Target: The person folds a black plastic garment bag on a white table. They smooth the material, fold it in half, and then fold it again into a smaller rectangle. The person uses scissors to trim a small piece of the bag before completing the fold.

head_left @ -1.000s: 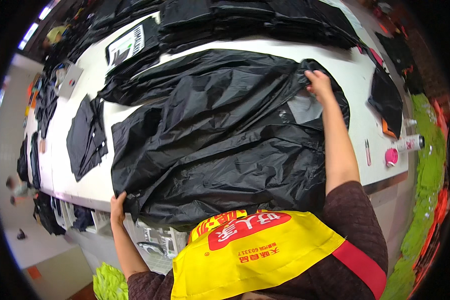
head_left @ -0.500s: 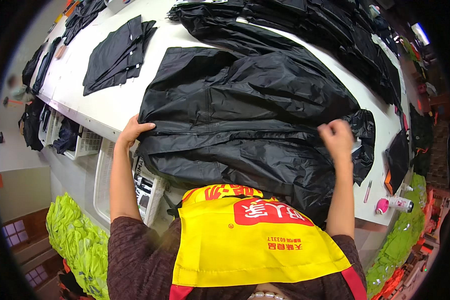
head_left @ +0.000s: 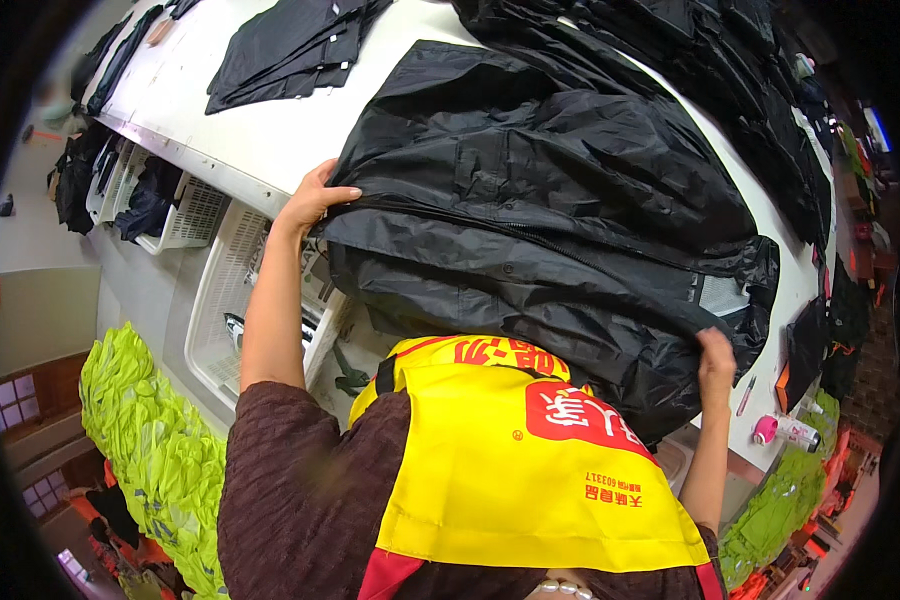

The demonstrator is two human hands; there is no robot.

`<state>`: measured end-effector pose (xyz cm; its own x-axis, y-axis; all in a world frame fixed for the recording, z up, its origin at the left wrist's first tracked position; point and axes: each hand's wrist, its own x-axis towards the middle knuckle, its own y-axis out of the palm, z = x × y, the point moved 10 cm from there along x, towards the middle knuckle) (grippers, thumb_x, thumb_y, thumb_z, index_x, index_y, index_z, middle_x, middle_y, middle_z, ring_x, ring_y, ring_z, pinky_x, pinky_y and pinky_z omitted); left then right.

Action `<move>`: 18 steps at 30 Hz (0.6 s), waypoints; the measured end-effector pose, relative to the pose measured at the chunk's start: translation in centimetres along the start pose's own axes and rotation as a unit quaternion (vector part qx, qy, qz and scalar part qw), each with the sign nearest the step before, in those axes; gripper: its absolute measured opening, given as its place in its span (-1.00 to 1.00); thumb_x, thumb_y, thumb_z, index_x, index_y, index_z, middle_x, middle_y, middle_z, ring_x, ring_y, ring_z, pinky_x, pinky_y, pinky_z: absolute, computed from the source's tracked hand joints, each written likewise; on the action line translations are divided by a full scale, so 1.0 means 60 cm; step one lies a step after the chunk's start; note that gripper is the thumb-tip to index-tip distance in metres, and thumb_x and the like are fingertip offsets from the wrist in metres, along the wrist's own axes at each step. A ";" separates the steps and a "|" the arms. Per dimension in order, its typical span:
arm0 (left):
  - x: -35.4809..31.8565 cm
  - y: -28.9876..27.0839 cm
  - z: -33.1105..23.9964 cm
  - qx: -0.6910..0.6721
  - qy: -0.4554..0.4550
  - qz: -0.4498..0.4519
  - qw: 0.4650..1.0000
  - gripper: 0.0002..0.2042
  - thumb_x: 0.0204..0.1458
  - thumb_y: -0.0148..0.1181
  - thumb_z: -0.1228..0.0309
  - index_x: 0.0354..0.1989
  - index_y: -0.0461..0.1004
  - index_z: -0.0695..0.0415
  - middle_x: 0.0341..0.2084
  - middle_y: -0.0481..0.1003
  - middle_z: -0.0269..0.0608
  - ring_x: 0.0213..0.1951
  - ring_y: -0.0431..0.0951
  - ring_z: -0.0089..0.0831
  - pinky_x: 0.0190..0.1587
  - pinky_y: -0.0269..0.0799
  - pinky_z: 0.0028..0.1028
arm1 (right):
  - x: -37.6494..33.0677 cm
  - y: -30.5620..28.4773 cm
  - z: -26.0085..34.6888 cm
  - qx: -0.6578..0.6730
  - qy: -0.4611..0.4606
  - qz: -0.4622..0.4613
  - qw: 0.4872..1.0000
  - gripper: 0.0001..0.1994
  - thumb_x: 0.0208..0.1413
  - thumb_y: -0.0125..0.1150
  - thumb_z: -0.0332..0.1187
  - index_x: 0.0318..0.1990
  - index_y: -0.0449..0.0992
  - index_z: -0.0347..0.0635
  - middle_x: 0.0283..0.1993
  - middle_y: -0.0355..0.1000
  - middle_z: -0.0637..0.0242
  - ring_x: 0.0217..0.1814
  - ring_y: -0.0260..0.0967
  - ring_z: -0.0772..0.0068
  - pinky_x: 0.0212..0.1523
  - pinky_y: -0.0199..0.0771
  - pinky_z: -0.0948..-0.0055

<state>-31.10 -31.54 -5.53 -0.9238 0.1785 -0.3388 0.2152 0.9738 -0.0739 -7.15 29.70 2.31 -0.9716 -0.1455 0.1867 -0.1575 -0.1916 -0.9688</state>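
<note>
A black zippered jacket (head_left: pixel 570 170) lies spread on the white table, its near front panel hanging over the table's front edge against my yellow apron (head_left: pixel 530 480). My left hand (head_left: pixel 313 198) grips the jacket's left end beside the zipper, thumb on top and fingers under the cloth. At the right, my right hand (head_left: pixel 715 362) has its fingers closed on the edge of the near front panel, close to the collar end. Between the panels there, a pale grey label patch (head_left: pixel 722 296) shows. The fingertips of both hands are partly hidden by cloth.
Folded black garments (head_left: pixel 285 50) lie at the far left of the white table (head_left: pixel 210 145), and more black garments (head_left: pixel 710 80) are heaped along the back. White plastic baskets (head_left: pixel 205 300) stand below at left. A pink-capped bottle (head_left: pixel 798 433) sits at right. Yellow-green garments (head_left: pixel 140 430) are piled lower left.
My right hand has moved down and taken the near front panel, drawing it toward me so the label patch shows more. My left hand keeps its grip. The whole view has shifted.
</note>
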 end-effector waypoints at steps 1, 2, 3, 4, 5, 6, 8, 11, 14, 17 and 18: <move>-0.002 0.009 -0.005 -0.011 -0.008 0.008 1.000 -0.35 -0.30 0.30 0.56 0.08 0.24 0.37 -0.05 0.39 -0.10 -0.06 0.40 -0.38 0.07 0.24 -0.48 | -0.010 0.035 0.020 0.028 -0.008 0.093 0.995 -0.72 -0.10 -0.04 -0.69 -0.22 0.49 -0.32 -0.18 0.45 0.00 -0.06 0.39 0.01 0.02 0.36 0.25; -0.002 0.015 -0.007 -0.022 -0.017 0.015 0.999 -0.35 -0.30 0.30 0.56 0.09 0.24 0.37 -0.05 0.39 -0.10 -0.07 0.41 -0.38 0.07 0.25 -0.48 | -0.022 0.064 0.020 0.038 0.044 0.173 0.983 -0.72 -0.08 -0.07 -0.68 -0.19 0.48 -0.33 -0.21 0.44 -0.04 -0.05 0.37 -0.02 0.04 0.33 0.25; -0.002 0.019 -0.003 -0.035 -0.026 0.022 0.999 -0.35 -0.30 0.30 0.57 0.09 0.23 0.37 -0.06 0.39 -0.10 -0.07 0.41 -0.38 0.08 0.25 -0.48 | -0.016 0.070 0.016 -0.026 0.061 0.205 0.976 -0.74 -0.08 -0.04 -0.65 -0.21 0.48 -0.33 -0.22 0.44 -0.03 -0.09 0.37 -0.02 0.00 0.34 0.24; -0.009 0.016 -0.005 -0.061 -0.010 0.029 0.998 -0.36 -0.28 0.29 0.57 0.09 0.23 0.36 -0.07 0.41 -0.11 -0.10 0.44 -0.40 0.04 0.29 -0.50 | 0.035 0.054 0.043 -0.086 0.073 0.236 0.965 -0.77 -0.08 -0.02 -0.62 -0.23 0.48 -0.34 -0.23 0.45 -0.01 -0.12 0.38 -0.03 -0.04 0.36 0.22; -0.017 0.012 -0.005 -0.073 -0.008 0.029 0.997 -0.37 -0.28 0.28 0.57 0.09 0.23 0.36 -0.08 0.41 -0.11 -0.11 0.44 -0.41 0.03 0.31 -0.50 | 0.083 0.045 0.073 -0.145 0.087 0.263 0.950 -0.79 -0.08 0.01 -0.60 -0.24 0.48 -0.35 -0.24 0.45 0.01 -0.16 0.38 -0.03 -0.08 0.37 0.21; -0.022 0.009 -0.005 -0.086 -0.005 0.031 0.996 -0.37 -0.27 0.28 0.57 0.09 0.23 0.36 -0.09 0.41 -0.11 -0.13 0.45 -0.42 0.02 0.32 -0.51 | 0.143 0.020 0.137 -0.046 0.058 0.168 0.983 -0.79 -0.04 0.02 -0.55 -0.22 0.48 -0.34 -0.24 0.44 0.02 -0.17 0.38 -0.02 -0.11 0.37 0.21; -0.025 0.006 -0.011 -0.104 -0.004 0.035 0.994 -0.38 -0.25 0.27 0.57 0.09 0.22 0.35 -0.10 0.42 -0.12 -0.14 0.46 -0.43 0.00 0.34 -0.51 | 0.246 0.013 0.253 0.127 0.011 0.098 0.987 -0.78 0.04 0.03 -0.45 -0.15 0.45 -0.28 -0.19 0.43 0.05 -0.16 0.38 0.04 -0.12 0.37 0.26; -0.038 0.021 -0.033 -0.130 -0.010 0.046 0.990 -0.39 -0.23 0.25 0.56 0.10 0.21 0.33 -0.10 0.42 -0.12 -0.15 0.47 -0.44 -0.02 0.36 -0.50 | 0.359 0.067 0.429 0.336 -0.047 0.129 0.932 -0.79 0.04 0.08 -0.37 -0.20 0.49 -0.27 -0.22 0.46 0.08 -0.16 0.44 0.13 -0.14 0.41 0.34; -0.045 0.039 -0.056 -0.156 0.005 0.075 0.985 -0.41 -0.18 0.20 0.55 0.11 0.20 0.29 -0.10 0.42 -0.14 -0.14 0.46 -0.46 -0.02 0.36 -0.50 | 0.420 0.129 0.571 0.349 -0.139 0.130 0.918 -0.82 0.04 0.12 -0.37 -0.25 0.49 -0.27 -0.29 0.47 0.10 -0.27 0.45 0.22 -0.24 0.42 0.43; -0.056 0.058 -0.078 -0.166 0.030 0.087 0.982 -0.42 -0.18 0.19 0.55 0.11 0.20 0.28 -0.11 0.42 -0.16 -0.16 0.46 -0.47 -0.04 0.37 -0.50 | 0.436 0.170 0.639 0.375 -0.102 0.166 0.906 -0.75 -0.02 0.20 -0.21 -0.40 0.51 -0.26 -0.48 0.45 0.09 -0.43 0.45 0.18 -0.36 0.42 0.39; -0.060 0.055 -0.078 -0.159 0.036 0.079 0.983 -0.43 -0.18 0.18 0.55 0.11 0.20 0.28 -0.13 0.42 -0.17 -0.17 0.46 -0.47 -0.06 0.38 -0.48 | 0.438 0.172 0.657 0.357 -0.099 0.177 0.912 -0.71 -0.05 0.23 -0.17 -0.43 0.51 -0.27 -0.49 0.45 0.06 -0.43 0.45 0.14 -0.37 0.42 0.36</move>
<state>-28.55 -28.33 -0.17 -0.9092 0.3300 -0.2538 0.2590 0.9257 0.2757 -27.33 -14.34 3.62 -0.8768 -0.4804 -0.0227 0.3840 -0.6709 -0.6343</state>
